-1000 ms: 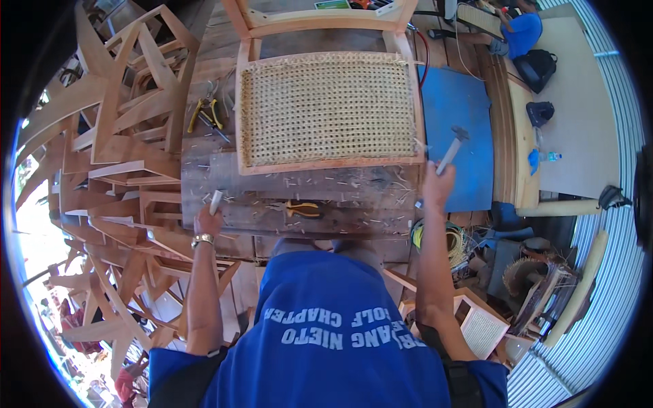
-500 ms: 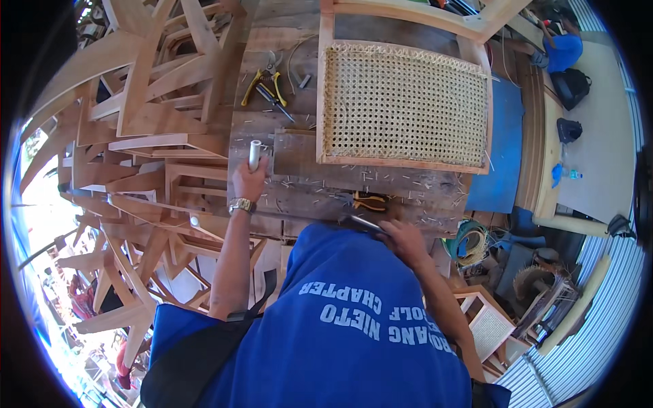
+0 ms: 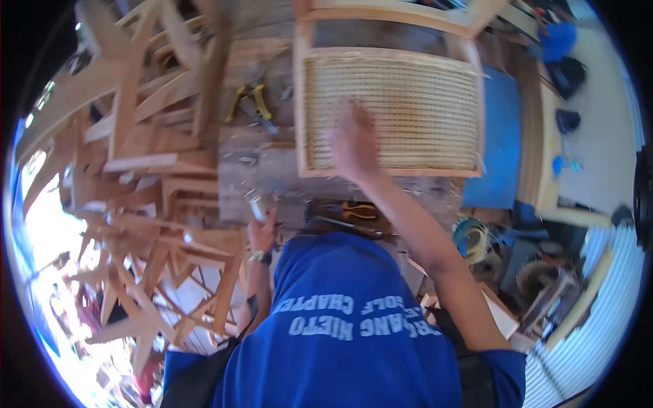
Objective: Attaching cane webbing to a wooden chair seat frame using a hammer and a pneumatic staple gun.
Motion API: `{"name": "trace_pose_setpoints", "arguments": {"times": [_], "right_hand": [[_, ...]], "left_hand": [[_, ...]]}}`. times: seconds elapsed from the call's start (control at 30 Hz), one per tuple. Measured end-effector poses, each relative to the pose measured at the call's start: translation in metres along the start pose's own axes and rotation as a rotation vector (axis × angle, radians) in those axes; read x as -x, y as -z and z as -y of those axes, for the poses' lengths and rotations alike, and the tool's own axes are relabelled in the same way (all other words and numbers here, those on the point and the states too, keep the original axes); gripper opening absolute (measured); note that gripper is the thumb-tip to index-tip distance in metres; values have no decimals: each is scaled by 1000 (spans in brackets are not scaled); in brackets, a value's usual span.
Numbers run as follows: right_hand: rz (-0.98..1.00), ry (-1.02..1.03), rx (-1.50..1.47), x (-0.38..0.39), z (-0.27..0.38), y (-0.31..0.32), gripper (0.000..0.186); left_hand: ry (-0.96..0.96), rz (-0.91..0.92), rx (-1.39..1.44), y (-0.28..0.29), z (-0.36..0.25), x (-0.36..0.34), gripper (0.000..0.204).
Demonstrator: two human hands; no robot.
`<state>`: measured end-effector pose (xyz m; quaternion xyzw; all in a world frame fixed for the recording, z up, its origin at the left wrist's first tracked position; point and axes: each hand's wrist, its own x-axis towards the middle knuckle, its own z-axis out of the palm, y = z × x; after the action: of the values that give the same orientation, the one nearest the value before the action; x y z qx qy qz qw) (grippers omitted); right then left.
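My left hand grips an upright white cylinder near the bench's front edge. My right hand is blurred by motion over the woven cane panel in a pale wooden chair frame; whether it touches the cane, and what its fingers hold, I cannot make out. Yellow-handled cutting pliers lie left of the panel, and a yellow-and-black handled tool lies between my arms near the front edge.
Stacked wooden chair frames crowd the left. A blue sheet lies right of the bench. A coil of strands is at lower right. A person in blue is at upper right, near dark bags.
My right hand has swung from low by my body, where it held a hammer, up onto the cane panel. My left hand has dropped lower with the white cylinder.
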<state>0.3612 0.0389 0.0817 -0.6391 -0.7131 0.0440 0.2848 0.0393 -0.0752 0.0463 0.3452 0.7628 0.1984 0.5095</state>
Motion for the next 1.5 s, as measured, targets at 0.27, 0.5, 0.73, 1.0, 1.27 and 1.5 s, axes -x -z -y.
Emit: {"name": "trace_pose_setpoints", "arguments": {"times": [0.27, 0.5, 0.73, 1.0, 1.27, 1.5], "right_hand": [[16, -627, 203, 32, -108, 94, 50], [119, -375, 367, 97, -108, 131, 60], [211, -517, 846, 160, -176, 203, 55], [334, -241, -127, 205, -68, 171, 48], [524, -257, -77, 251, -1, 32, 58], [431, -122, 116, 261, -2, 10, 44]], "left_hand": [[-125, -70, 30, 47, -3, -30, 30], [-241, -58, 38, 71, -29, -81, 28], [-289, -63, 44, 69, -48, -56, 28], [-28, -77, 265, 41, -46, -1, 32], [-105, 192, 245, 18, -115, -5, 35], [-244, 220, 323, -32, -180, -26, 23]]}}
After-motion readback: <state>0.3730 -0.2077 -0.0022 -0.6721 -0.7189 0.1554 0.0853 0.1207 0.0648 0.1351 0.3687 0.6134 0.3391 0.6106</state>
